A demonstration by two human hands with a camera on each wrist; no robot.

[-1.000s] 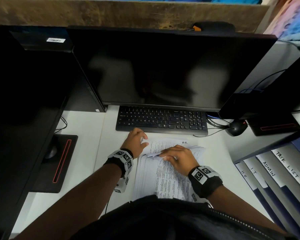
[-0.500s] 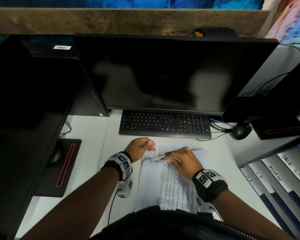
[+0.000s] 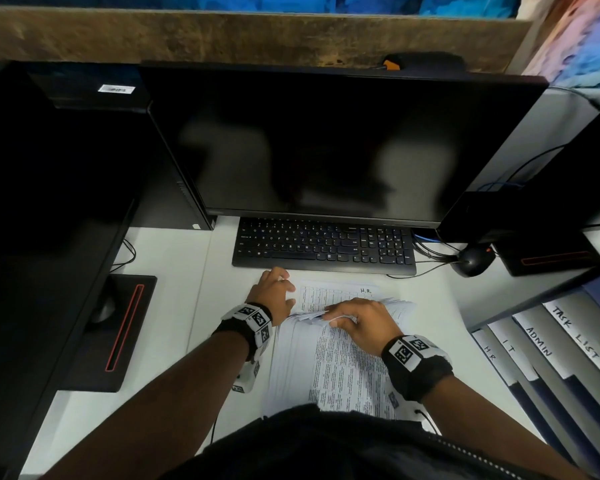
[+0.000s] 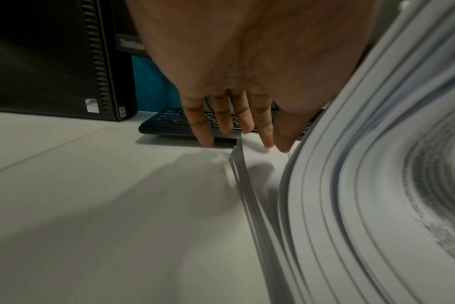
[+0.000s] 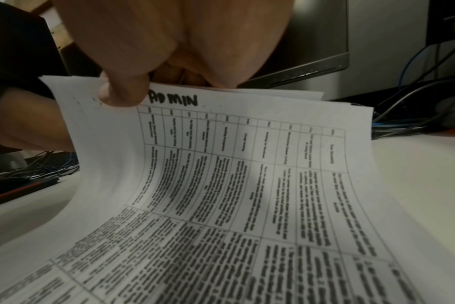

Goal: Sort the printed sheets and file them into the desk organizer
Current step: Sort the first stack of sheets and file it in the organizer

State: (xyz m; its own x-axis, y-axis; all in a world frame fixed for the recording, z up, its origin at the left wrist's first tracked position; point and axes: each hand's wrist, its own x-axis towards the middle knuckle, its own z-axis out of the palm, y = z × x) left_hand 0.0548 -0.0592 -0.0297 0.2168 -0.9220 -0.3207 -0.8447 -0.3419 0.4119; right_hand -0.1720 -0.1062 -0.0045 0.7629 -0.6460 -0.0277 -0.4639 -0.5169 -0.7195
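A stack of printed sheets (image 3: 340,368) lies on the white desk (image 3: 167,306) in front of the keyboard. My right hand (image 3: 329,315) pinches the far edges of the upper sheets and bends them up; its thumb (image 5: 122,90) presses the top sheet (image 5: 247,185), hand-marked "ADMIN". Beneath them a sheet marked "H.R." (image 3: 340,294) is laid bare. My left hand (image 3: 281,282) reaches out with straight fingers (image 4: 237,127) over the far left corner of the lower sheets (image 4: 247,176). The desk organizer (image 3: 548,344) stands at the right with folders labelled HR, IT, ADMIN and TASK LIST.
A black keyboard (image 3: 323,245) and a dark monitor (image 3: 326,143) sit just beyond the sheets. A black mouse (image 3: 471,261) and cables lie at the right. At the left are a computer tower (image 4: 52,61) and a second monitor's stand (image 3: 111,334).
My left hand's fingers, curled at the stack's corner half a second ago, are now stretched out toward the keyboard. The right hand keeps the raised sheets pinched.
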